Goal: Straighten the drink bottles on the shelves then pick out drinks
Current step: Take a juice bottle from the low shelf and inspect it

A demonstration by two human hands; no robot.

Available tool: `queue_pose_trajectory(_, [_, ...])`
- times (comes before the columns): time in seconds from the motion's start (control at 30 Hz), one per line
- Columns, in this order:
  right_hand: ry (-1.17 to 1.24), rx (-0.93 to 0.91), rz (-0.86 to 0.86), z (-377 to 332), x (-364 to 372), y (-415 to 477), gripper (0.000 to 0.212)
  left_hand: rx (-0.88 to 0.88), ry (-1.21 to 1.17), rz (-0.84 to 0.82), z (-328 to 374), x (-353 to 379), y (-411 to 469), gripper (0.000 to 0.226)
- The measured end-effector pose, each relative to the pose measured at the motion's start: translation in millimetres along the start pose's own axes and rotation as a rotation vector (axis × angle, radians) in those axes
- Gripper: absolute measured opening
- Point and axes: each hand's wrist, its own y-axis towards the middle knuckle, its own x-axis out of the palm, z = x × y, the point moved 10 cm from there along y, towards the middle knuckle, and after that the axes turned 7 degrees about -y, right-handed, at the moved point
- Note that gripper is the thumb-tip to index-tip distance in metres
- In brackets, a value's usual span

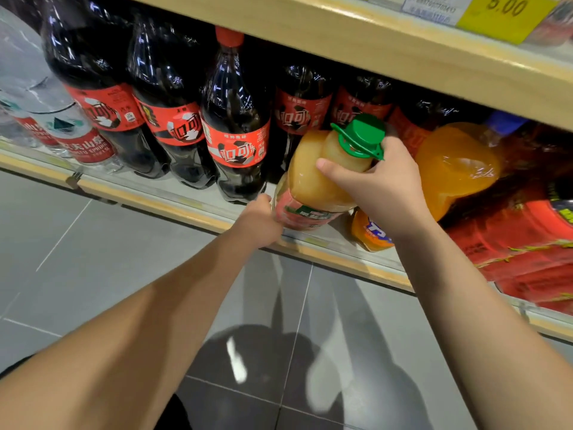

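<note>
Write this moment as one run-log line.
left hand: holds juice bottle low | right hand: grips its neck | bottle: tilted at shelf front

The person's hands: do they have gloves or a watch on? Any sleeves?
No gloves. The left hand and the right hand are bare, with no rings showing. The left forearm and the right forearm are bare too, with no sleeve, watch or bracelet in view. The right thumbnail looks short and unpainted.

One green-capped juice bottle. To its left stand at least five cola bottles, with two water bottles beyond them; to its right, two orange soda bottles.
</note>
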Motion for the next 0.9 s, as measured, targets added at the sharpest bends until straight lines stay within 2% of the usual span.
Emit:
queue_pose_trajectory(0.17, [-0.004,-0.020,0.001,5,-9,-6,0.048,-0.025,-0.057,-0.006,-3,15,14,0.045])
queue_pose_trajectory(0.33, [-0.001,-0.041,0.013,8,-12,-10,0.051,-0.071,-0.022,-0.077,-1,18,23,0.048])
queue_pose_trajectory(0.53, [0.002,-0.081,0.045,11,-17,-21,0.052,-0.121,-0.037,-0.138,-4,20,23,0.063])
queue_pose_trajectory(0.8, [-0.003,-0.135,0.055,7,-26,-31,0.057,-0.087,-0.131,-0.079,-1,18,17,0.051])
queue_pose_trajectory(0.9, [0.039,-0.119,0.089,11,-32,-39,0.056,-0.072,-0.239,-0.058,2,15,11,0.058])
